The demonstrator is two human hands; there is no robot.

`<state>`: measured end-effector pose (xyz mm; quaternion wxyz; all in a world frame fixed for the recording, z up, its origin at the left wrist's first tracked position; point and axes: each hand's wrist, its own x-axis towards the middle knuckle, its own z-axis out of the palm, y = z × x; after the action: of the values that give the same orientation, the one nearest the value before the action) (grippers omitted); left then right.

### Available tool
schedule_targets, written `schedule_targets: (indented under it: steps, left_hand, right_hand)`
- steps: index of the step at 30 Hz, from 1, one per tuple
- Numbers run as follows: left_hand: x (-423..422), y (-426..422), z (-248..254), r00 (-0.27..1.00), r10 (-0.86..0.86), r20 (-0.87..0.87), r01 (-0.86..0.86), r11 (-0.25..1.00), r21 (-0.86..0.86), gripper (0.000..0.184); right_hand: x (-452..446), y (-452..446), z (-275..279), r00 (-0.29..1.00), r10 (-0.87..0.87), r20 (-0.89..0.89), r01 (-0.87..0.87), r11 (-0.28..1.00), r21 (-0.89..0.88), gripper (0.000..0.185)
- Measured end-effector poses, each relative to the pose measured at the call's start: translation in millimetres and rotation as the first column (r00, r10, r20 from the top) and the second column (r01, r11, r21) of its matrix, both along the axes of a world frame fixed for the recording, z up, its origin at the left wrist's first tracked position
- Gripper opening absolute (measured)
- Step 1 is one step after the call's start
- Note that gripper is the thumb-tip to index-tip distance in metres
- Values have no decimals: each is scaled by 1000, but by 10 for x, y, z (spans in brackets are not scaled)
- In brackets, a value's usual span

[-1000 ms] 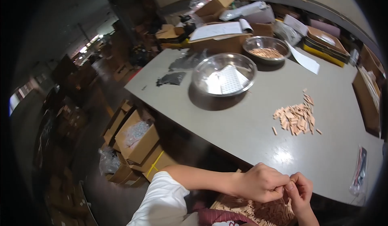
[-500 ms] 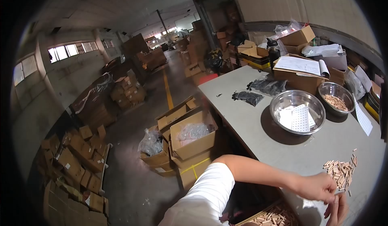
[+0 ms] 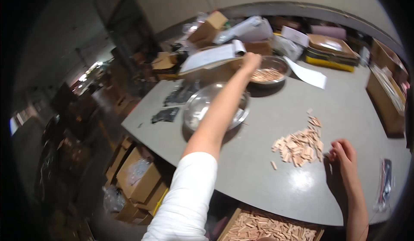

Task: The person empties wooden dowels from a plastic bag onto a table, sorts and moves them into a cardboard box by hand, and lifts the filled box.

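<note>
My left hand (image 3: 251, 62) is stretched far across the table to the left rim of the smaller metal bowl (image 3: 282, 80), which holds small wooden dowels (image 3: 266, 75). Its fingers look closed, but what they hold is hidden. Close to the right edge of a loose pile of wooden dowels (image 3: 299, 146) is my right hand (image 3: 345, 152). Its fingers are loosely bent and apart, with nothing visible in them. Beneath my left forearm stands the larger metal bowl (image 3: 194, 107), partly covered by the arm.
An open box of dowels (image 3: 276, 228) sits below the table's front edge. Black packets (image 3: 165, 115) lie at the left, a plastic-wrapped item (image 3: 385, 185) at the right. Cartons (image 3: 211, 27), papers (image 3: 213, 57) and a yellow-edged case (image 3: 330, 62) line the back.
The view has swung right. My left hand has left my right hand and reached out to the smaller bowl. My right hand is now apart, beside the dowel pile.
</note>
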<state>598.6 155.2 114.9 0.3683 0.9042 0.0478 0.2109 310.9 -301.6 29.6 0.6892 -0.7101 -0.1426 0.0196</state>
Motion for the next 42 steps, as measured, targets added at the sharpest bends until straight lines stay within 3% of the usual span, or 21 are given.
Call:
schedule_targets:
  steps: [1,3,5,8,10,12,14,16,18,22,23,26,28,29,30,33,36,38,40,41,42]
  left_hand:
    - [87,-38,17,994,36,-104,-44,996,-80,26]
    - [-28,-147,-73,969,-137,-206,141,990,7,31]
    - [56,-104,-334,917,-250,-312,231,968,-96,32]
    - [-459,-294,-6,987,-131,92,95,944,316,32]
    - [-870,-510,117,943,-273,188,231,948,220,27]
    - [-1323,-727,222,918,-356,173,334,932,143,21]
    - [-1840,-935,278,841,-520,152,447,825,346,17]
    - [-2185,-1069,236,799,-600,43,550,757,352,14]
    - [-2346,-1199,87,821,-567,-72,555,762,333,16]
    - [-2168,-1459,-115,775,-513,-369,603,776,186,48]
    - [-2059,-1547,-155,776,-518,-360,604,775,187,48]
    - [-1595,-1769,-440,742,-623,-249,669,710,219,54]
    - [-1334,-1894,-619,696,-681,-229,706,590,392,54]
    - [-1290,-1940,-665,623,-718,-310,782,579,230,56]
    - [-1321,-1976,-673,623,-719,-308,782,578,233,56]
    - [-1359,-2059,-788,444,-840,-311,889,456,39,58]
    - [-1702,-2035,-611,310,-901,-304,926,358,-118,62]
    - [-1910,-2003,-559,278,-910,-308,934,331,-137,67]
    - [-2101,-1972,-579,194,-930,-311,969,231,-89,69]
    - [-2195,-1961,-613,208,-920,-332,975,221,-1,70]
    - [-2351,-1974,-611,227,-940,-254,965,182,187,59]
  right_hand:
    - [-6,3,17,1000,-8,9,8,1000,-3,25]
    - [-25,-4,38,999,-36,5,36,999,4,25]
    - [0,-20,66,999,-41,-2,41,999,15,25]
    - [-43,-46,135,999,-11,-37,12,1000,17,21]
    - [-90,-2,165,999,-35,17,36,999,-31,20]
    - [-122,-2,202,999,-34,0,34,998,-55,19]
    - [-118,0,178,999,-32,41,36,992,-120,19]
    - [-83,-15,155,999,-40,37,45,986,-161,21]
    - [-13,-43,5,974,2,225,64,956,-286,22]
    - [-16,18,-48,934,-4,357,138,926,-351,24]
    - [-22,34,-38,943,-9,332,125,936,-330,27]
    - [14,-4,-40,961,-51,273,141,937,-320,30]
    - [49,-39,-65,965,-89,246,156,950,-270,30]
    - [73,-66,-79,969,-129,210,174,960,-217,31]
    - [111,-103,-91,968,-130,214,177,960,-217,31]
    - [175,-202,-95,962,-151,228,200,956,-215,33]
    - [130,-137,-37,966,-56,254,137,940,-313,35]
    - [74,-75,-46,960,25,279,74,938,-338,38]
    - [21,-44,-43,957,72,280,31,938,-345,43]
    - [-13,-12,-47,961,106,256,-20,948,-317,46]
    - [-48,12,-47,963,141,231,-71,955,-287,49]
